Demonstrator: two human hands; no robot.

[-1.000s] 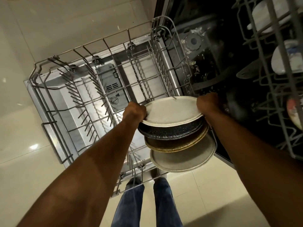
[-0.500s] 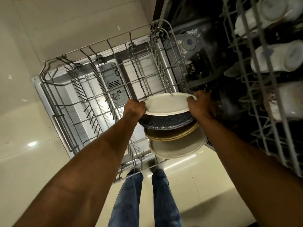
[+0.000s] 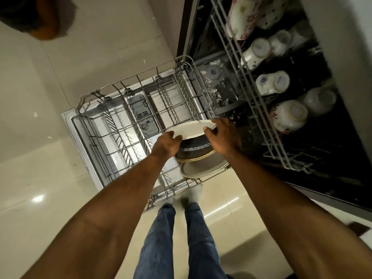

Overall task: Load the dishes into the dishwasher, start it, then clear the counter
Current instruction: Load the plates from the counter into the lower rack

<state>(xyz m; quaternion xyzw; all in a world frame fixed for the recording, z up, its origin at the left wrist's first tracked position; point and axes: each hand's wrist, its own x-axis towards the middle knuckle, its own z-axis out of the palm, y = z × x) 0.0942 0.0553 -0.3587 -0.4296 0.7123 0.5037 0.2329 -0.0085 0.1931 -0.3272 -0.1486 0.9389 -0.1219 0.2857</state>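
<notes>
The left hand (image 3: 166,144) gripped the near-left edge of the stack of dishes (image 3: 198,150), fingers curled under the rim of the top plate (image 3: 191,128), while the right hand (image 3: 222,135) held that plate's right rim with thumb and fingers wrapped over it. The stack was carried level between both hands, over the near-right corner of the lower rack (image 3: 120,117). The rack's unoccupied tine rows lay ahead and left of the hands, nearer the left hand; the upper rack (image 3: 251,93) held cups (image 3: 287,115).

lower plates (image 3: 203,168) of the stack mostly hidden beneath the top plate (image 3: 191,128) and both hands. upper rack (image 3: 259,109) cut off at the top edge. feet blurred.
</notes>
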